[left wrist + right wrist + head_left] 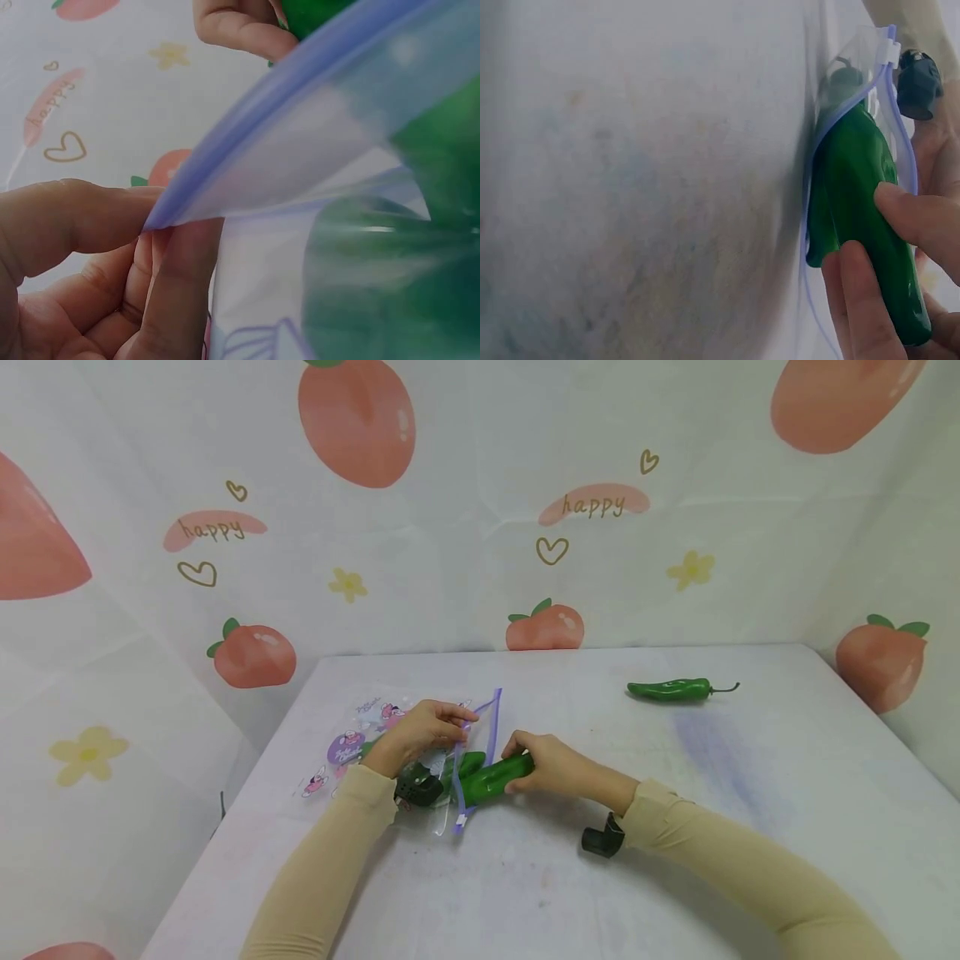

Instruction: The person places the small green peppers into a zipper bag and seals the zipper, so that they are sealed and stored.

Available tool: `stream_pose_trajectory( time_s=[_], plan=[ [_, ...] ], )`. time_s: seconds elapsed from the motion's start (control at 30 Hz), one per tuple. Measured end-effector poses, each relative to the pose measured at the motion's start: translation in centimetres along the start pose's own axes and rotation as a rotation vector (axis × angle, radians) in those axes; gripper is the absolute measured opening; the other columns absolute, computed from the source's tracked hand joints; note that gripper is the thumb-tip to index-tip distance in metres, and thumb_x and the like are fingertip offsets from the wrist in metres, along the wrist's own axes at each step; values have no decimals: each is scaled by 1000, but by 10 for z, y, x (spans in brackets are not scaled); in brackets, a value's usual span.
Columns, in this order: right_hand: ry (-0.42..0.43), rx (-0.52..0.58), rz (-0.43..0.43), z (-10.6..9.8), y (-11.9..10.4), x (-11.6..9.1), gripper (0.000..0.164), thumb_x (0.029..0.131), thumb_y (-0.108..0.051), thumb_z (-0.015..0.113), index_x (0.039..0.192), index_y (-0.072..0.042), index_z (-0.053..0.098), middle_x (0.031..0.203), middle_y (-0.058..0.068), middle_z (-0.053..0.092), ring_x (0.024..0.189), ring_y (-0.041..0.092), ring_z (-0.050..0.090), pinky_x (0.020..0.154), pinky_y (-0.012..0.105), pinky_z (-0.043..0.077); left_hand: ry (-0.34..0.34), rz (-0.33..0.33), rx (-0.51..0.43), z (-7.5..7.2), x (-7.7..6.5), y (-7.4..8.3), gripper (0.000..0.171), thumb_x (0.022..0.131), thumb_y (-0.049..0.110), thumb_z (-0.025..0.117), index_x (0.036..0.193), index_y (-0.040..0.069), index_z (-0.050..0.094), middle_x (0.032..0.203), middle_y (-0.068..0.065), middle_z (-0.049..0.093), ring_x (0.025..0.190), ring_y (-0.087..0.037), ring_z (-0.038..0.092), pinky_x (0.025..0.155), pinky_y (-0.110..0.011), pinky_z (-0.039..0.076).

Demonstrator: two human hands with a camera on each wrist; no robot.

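A clear zip bag (352, 752) with a purple slider edge and pink cartoon prints lies on the left of the table. My left hand (420, 732) pinches the upper rim of its mouth; the left wrist view shows the purple edge (247, 135) between thumb and finger. My right hand (555, 767) grips a long, glossy green pepper (495, 779) by one end, its other end inside the bag's open mouth. Beside it in the bag is another green pepper (823, 229), partly hidden. More green shows through the plastic, too covered to count.
Another green pepper (675, 690) with a thin curved stem lies at the back right of the white table (600, 893). Behind stands a white cloth backdrop (465, 568) with peach prints. A black wrist camera (602, 837) hangs below the right wrist.
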State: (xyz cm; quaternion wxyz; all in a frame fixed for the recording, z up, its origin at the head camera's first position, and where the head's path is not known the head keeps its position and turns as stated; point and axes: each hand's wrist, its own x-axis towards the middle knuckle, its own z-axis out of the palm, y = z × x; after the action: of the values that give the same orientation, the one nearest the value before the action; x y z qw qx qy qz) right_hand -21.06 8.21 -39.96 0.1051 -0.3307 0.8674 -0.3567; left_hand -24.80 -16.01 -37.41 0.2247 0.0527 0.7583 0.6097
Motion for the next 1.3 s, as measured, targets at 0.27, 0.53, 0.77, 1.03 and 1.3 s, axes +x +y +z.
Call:
stream_pose_trajectory(
  time_s=[0.27,0.53,0.77,1.03,1.3],
  plan=[
    [-34,161,-21,-2,5,2,34,84,-13,74,115,-4,64,108,8,64,88,9,58,78,22,52,-1,3,24,-1,1,-2,41,85,-10,61,125,-14,55,80,1,57,71,-9,56,65,-19,50],
    [0,225,5,-1,5,4,38,83,-10,75,117,-2,59,116,16,64,92,17,65,76,24,55,-2,14,38,-2,0,-2,41,86,-7,61,126,-14,55,81,1,56,72,-11,55,66,-20,50],
    [38,217,-43,3,5,7,31,82,-6,75,110,-1,63,116,16,62,95,24,68,81,29,55,-4,13,32,-1,-1,-1,41,86,-7,61,126,-14,55,82,1,57,73,-10,57,67,-20,51],
    [55,148,-53,5,1,8,32,84,-1,71,115,-2,66,117,14,66,98,26,68,85,33,54,0,26,36,-1,0,-1,41,85,-9,61,125,-14,55,81,1,56,71,-10,56,66,-19,50],
    [63,124,-47,7,-4,16,28,82,-2,74,109,-2,68,109,13,68,96,26,69,81,27,54,-5,27,28,0,-1,1,41,85,-9,60,125,-16,54,80,1,57,70,-9,57,64,-20,51]
  ],
)
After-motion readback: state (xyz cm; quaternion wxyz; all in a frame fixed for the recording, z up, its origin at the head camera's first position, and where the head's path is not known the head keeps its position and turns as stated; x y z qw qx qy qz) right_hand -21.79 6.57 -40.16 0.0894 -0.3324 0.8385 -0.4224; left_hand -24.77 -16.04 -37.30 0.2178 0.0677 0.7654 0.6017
